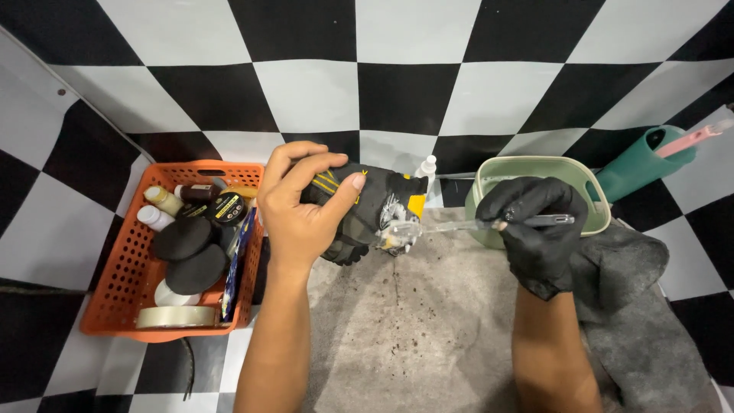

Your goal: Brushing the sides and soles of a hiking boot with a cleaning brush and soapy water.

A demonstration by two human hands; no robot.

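Over gritty cloth [405, 321], clear-handled brush [459, 226] at black shoe [367, 214]

Black-yellow shoe [367, 210] held aloft, clear brush [428, 227] touching it

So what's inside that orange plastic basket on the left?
The orange plastic basket holds small bottles, a round black tin, two black pads and a tape roll. Anything beneath them is hidden.

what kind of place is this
Probably a small shoe-cleaning station: the left hand holds a black shoe, the gloved right hand works a brush on it, beside an orange basket of polish tins.
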